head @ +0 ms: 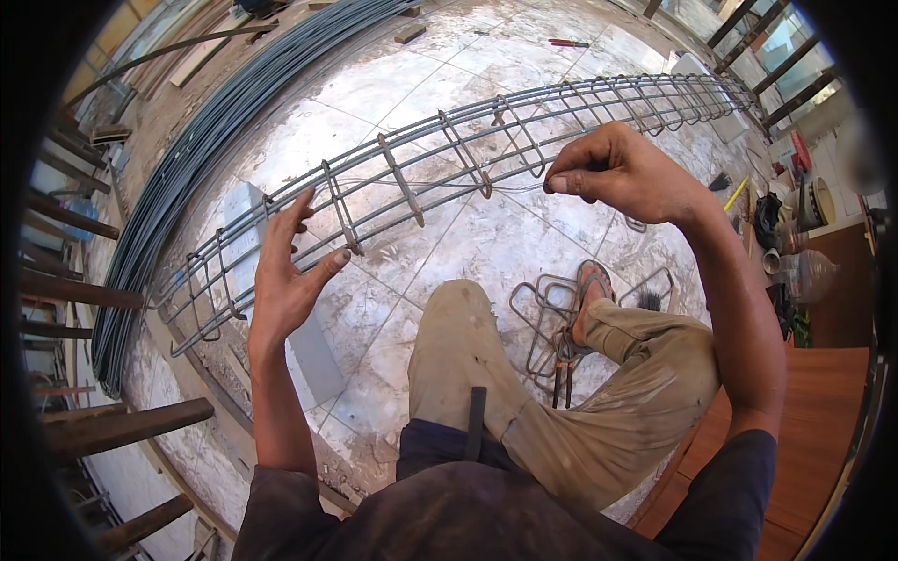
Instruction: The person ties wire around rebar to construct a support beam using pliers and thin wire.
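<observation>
A long rebar cage (435, 151) of lengthwise bars and bent stirrups crosses the view in front of me, resting near its left end on a pale block (313, 365). My right hand (596, 172) pinches the end of thin tie wire (515, 188) between thumb and fingers, just above the cage's near side. From there the wire runs left, along and through the cage. At the cage's left part, my left hand (298, 259) has thumb and fingers spread beside the bars; nothing shows between them. Pincers with orange-and-black handles (563, 368) lie among loose stirrups (530, 315) by my foot.
A thick bundle of steel bars (189, 154) curves along the left. Dark wooden posts (133, 428) stand at the left edge. Another block (726, 123) is under the cage's far right end. Bottles, containers and a brown board (821, 414) are at the right. Red-handled pliers (568, 43) lie beyond the cage.
</observation>
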Demonstrator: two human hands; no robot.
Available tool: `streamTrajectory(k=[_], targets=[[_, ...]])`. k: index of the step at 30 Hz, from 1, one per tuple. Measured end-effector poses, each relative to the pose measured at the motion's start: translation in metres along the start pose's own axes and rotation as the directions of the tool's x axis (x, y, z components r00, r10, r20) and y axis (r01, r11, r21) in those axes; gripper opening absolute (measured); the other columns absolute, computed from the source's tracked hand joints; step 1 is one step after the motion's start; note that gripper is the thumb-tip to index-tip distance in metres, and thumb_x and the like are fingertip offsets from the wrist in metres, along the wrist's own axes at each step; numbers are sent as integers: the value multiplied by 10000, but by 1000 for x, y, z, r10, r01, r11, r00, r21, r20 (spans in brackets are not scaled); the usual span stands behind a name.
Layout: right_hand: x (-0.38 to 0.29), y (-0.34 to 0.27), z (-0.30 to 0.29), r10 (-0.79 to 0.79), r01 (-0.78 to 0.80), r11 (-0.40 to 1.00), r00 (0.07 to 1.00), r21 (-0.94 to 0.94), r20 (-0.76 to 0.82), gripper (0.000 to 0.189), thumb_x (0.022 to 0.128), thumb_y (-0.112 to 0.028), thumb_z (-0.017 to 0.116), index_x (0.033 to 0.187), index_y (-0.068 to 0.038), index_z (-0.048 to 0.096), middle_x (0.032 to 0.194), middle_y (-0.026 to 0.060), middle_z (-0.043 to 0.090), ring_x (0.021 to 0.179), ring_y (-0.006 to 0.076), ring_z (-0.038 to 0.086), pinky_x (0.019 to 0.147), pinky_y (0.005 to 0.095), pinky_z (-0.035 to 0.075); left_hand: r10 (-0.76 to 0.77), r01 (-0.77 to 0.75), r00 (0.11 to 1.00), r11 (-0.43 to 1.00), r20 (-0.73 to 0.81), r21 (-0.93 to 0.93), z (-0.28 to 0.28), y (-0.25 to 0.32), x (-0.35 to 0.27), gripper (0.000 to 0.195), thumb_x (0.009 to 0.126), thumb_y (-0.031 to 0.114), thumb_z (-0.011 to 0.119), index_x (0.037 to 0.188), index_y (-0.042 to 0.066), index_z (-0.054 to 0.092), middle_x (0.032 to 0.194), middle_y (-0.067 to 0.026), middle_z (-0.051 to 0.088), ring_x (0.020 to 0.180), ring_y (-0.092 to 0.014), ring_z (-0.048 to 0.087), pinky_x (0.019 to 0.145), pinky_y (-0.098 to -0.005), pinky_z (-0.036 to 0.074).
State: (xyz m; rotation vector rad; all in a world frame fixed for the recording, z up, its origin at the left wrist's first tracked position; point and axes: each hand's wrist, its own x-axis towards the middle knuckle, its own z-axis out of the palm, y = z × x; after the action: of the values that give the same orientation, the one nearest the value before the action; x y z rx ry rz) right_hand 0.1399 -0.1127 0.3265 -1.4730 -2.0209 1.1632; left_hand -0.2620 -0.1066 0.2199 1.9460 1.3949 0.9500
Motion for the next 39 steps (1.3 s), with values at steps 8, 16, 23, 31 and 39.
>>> streamTrajectory(k=[8, 16, 23, 31, 39], targets=[[8, -46, 74, -174, 202, 944, 976, -260, 127, 149, 924, -91, 720, 1020, 19, 751, 777, 145, 721, 645, 177, 623, 631, 331, 511, 34, 89, 961, 903, 275, -420, 71, 83, -32, 363, 1034, 256, 662, 1327, 43, 679, 1086, -147, 762, 920, -215, 730, 794, -319, 555], [-12, -20, 69, 124, -134, 989, 983, 68, 133, 177, 959, -131, 739, 999, 41, 753, 782, 42, 716, 727, 84, 624, 666, 279, 516, -67, 132, 986, 877, 156, -462, 69, 46, -61, 257, 1031, 243, 668, 1140, 28, 758, 965, -109, 774, 815, -166, 712, 743, -294, 545], [-6, -58, 103, 37, 15, 973, 975, -231, 220, 149, 961, -99, 713, 1026, 30, 746, 799, 74, 732, 731, 103, 629, 681, 304, 523, 196, -157, 976, 935, 93, -317, 79, 63, -67, 273, 1013, 183, 670, 1248, 46, 693, 1039, -154, 741, 830, -286, 728, 732, -353, 561], [-29, -40, 97, 128, -121, 990, 988, -75, 88, 167, 928, -134, 714, 981, 17, 764, 750, 141, 716, 662, 194, 647, 665, 358, 526, 109, -81, 993, 916, 49, -393, 85, 63, -92, 186, 1009, 73, 655, 1145, -20, 742, 992, -122, 758, 847, -156, 691, 763, -299, 543], [-21, -29, 53, 198, -172, 971, 968, -166, 155, 217, 951, -148, 757, 1063, 37, 741, 867, 51, 750, 771, 122, 659, 745, 312, 547, -56, 152, 980, 824, 189, -546, 98, 32, -82, 202, 1021, 100, 654, 1144, -43, 727, 959, -77, 744, 783, -101, 607, 717, -262, 502]])
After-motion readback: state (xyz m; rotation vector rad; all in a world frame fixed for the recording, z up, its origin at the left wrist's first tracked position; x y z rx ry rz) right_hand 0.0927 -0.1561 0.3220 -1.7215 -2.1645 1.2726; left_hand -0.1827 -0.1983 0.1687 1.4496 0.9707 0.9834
